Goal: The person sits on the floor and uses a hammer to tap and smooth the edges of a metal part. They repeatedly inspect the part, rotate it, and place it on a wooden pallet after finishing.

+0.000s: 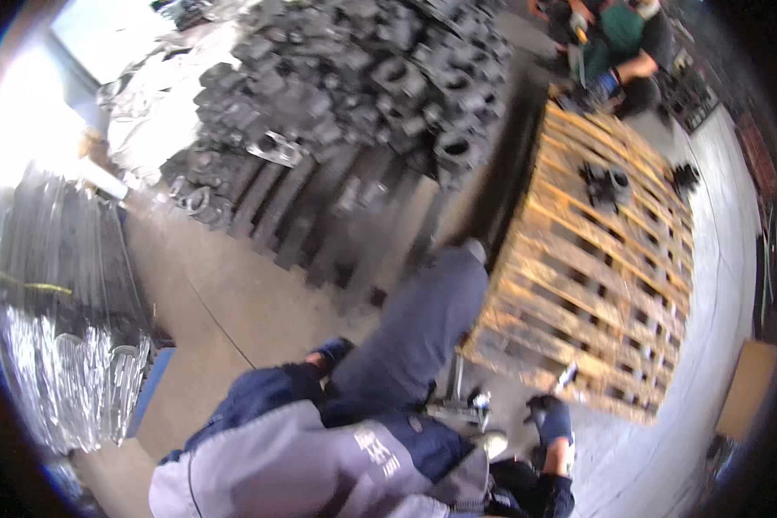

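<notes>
My left hand (331,350), in a dark glove, is beside my grey-trousered leg; its fingers are too blurred to read. My right hand (551,420), in a dark blue glove, hovers low by the near edge of a wooden pallet (578,293). Its fingers look apart, and I see nothing in them. Just above it, a small pale metallic piece (566,377) is at the pallet's edge. Between my leg and the right hand stands a metal device (459,407) with an upright bar, partly hidden by my clothing. Black castings (611,186) sit on the far part of the pallet.
A big heap of dark metal castings (354,78) lies ahead, with long dark bars (276,198) at its near side. Plastic-wrapped goods (69,345) stand at left, a cardboard box (748,388) at right. A co-worker (617,43) crouches beyond the pallet with a yellow-handled tool.
</notes>
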`<state>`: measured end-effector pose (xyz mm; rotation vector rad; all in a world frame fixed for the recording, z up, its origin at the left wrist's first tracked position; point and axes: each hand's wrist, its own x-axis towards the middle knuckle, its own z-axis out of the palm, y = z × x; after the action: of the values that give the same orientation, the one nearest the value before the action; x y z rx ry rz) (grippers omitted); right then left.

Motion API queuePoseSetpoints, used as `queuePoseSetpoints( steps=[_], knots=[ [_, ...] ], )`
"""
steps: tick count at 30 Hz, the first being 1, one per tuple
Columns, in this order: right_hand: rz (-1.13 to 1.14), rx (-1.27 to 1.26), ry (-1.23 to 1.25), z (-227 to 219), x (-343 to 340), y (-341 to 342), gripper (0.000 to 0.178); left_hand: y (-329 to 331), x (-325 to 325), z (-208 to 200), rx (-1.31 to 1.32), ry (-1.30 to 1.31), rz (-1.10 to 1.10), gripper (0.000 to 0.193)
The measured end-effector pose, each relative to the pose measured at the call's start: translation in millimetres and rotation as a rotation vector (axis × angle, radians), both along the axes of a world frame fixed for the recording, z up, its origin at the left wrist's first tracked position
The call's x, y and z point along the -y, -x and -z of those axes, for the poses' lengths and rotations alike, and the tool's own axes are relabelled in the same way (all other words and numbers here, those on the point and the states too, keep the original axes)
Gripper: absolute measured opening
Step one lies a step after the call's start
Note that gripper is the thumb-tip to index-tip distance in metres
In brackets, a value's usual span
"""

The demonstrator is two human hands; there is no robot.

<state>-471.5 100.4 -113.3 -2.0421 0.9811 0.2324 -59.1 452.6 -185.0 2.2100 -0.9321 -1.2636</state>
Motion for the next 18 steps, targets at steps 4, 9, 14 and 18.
queuePoseSetpoints(
  steps=[4,9,14,18],
  knots=[
    [-0.236,-0.170,-0.014,99.0,-7.7,40.3,0.021,12.5,-37.1,-0.1,0.034,0.013,-0.141,0.037],
    [-0.537,-0.533,0.140,128.5,-4.6,61.3,0.021,-97.6,-2.1,16.3,0.772,0.139,-0.378,0.045],
    [-0.357,-0.474,0.208,117.2,-48.2,63.9,0.021,-243.0,141.0,-51.1,0.900,-0.033,-0.461,0.055],
    [-0.140,-0.377,0.119,100.6,-97.6,28.2,0.022,-336.5,113.3,72.0,0.764,-0.111,-0.080,0.054]
  ],
)
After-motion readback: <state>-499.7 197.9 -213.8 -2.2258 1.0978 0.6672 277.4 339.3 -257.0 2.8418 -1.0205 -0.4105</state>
